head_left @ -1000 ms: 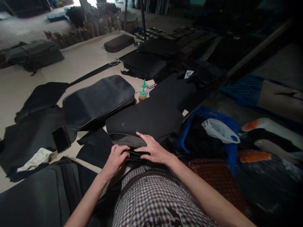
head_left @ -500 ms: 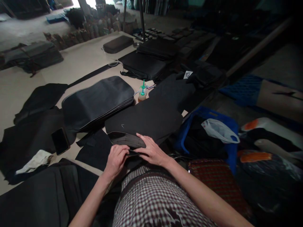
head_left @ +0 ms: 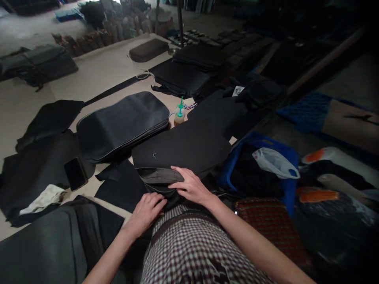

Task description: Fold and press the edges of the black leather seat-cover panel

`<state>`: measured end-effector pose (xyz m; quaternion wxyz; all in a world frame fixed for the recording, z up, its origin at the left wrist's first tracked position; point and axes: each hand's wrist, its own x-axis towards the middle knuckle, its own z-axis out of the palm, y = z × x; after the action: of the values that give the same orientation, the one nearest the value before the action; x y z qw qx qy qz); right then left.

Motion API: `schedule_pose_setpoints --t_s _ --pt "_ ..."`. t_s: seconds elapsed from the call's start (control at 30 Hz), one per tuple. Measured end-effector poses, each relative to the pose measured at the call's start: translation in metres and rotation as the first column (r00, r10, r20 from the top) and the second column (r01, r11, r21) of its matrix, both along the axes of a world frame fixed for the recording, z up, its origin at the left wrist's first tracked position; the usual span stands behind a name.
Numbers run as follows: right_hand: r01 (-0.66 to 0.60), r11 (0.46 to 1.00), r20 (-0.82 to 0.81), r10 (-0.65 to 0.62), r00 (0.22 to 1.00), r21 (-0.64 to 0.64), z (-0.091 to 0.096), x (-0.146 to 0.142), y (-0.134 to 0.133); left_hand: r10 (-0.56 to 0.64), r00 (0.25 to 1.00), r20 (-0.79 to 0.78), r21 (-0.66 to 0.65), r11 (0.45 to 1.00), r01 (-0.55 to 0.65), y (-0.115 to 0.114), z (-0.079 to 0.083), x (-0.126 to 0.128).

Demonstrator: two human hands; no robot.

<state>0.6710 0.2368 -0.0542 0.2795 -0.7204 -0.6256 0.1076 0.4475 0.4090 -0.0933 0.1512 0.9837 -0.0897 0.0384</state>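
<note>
A stack of black padded fabric pieces (head_left: 183, 152) lies on the table right in front of me, its near edge folded up to show a grey underside. My right hand (head_left: 191, 185) lies flat on that near edge, fingers stretched out and pressing down. My left hand (head_left: 146, 211) sits lower, at the stack's bottom edge by my checked garment, fingers curled loosely against the dark fabric; whether it grips a layer is not clear. A second black stack (head_left: 122, 126) lies to the left.
A small glue bottle with a green nozzle (head_left: 179, 114) stands behind the stack. A phone (head_left: 75, 173) and a white rag (head_left: 44, 199) lie at left. A blue crate (head_left: 260, 165) with a white bag stands at right. More black stacks fill the back.
My left hand has slid down and toward me, off the folded edge. The lifted grey flap now lies flatter under my right hand.
</note>
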Motion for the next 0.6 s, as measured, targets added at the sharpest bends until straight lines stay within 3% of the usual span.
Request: schedule_pose_setpoints --t_s 0.13,0.2,0.3,0.47,0.6 --pt "0.016 1.0 -0.013 -0.017 1.0 -0.011 0.0 0.002 0.001 -0.072 0.997 -0.039 0.089 0.993 0.075 -0.006 -0.005 -0.002" --pt "0.019 1.0 -0.022 -0.019 1.0 -0.01 0.0 0.002 0.001 -0.036 0.998 -0.044 0.099 0.994 0.04 -0.006 -0.008 -0.002" --pt "0.021 1.0 -0.027 -0.021 0.999 -0.004 0.0 0.001 0.001 0.051 0.998 -0.043 0.06 0.997 -0.048 -0.001 -0.011 0.002" --pt "0.008 1.0 -0.033 -0.008 0.999 0.002 0.001 0.0 0.0 -0.013 1.0 0.005 -0.014 1.0 0.013 0.003 -0.004 0.012" --pt "-0.013 1.0 -0.022 0.013 1.0 0.007 0.0 0.0 -0.001 0.021 0.998 0.065 -0.05 0.999 -0.018 -0.001 0.002 0.017"
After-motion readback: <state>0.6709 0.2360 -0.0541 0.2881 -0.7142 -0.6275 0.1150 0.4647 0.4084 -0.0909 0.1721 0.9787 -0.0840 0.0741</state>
